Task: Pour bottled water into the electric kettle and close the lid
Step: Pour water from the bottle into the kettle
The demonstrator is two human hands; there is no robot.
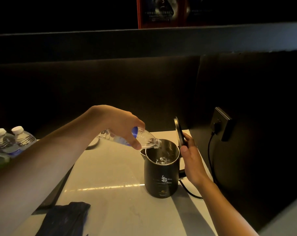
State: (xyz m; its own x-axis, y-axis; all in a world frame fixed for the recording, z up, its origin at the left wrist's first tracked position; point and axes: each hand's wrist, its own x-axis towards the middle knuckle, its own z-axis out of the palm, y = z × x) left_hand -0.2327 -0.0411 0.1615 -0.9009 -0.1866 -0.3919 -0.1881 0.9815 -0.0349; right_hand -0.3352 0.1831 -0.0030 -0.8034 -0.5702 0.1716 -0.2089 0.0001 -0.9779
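A black electric kettle (161,178) stands on the pale countertop (113,176), right of centre. Its lid (179,132) is swung up and stands upright at the kettle's right rim. My left hand (120,123) grips a clear plastic water bottle (144,139) with a blue label, tipped neck-down so its mouth is over the kettle's opening. Water splashes inside the kettle. My right hand (191,157) is at the kettle's right side, thumb and fingers on the raised lid and handle area.
Two capped water bottles (13,140) stand at the far left. A dark cloth (64,218) lies at the front left. A black cord (210,160) runs from the kettle's base to a wall socket (220,124) on the right. Dark wall panels close off the back.
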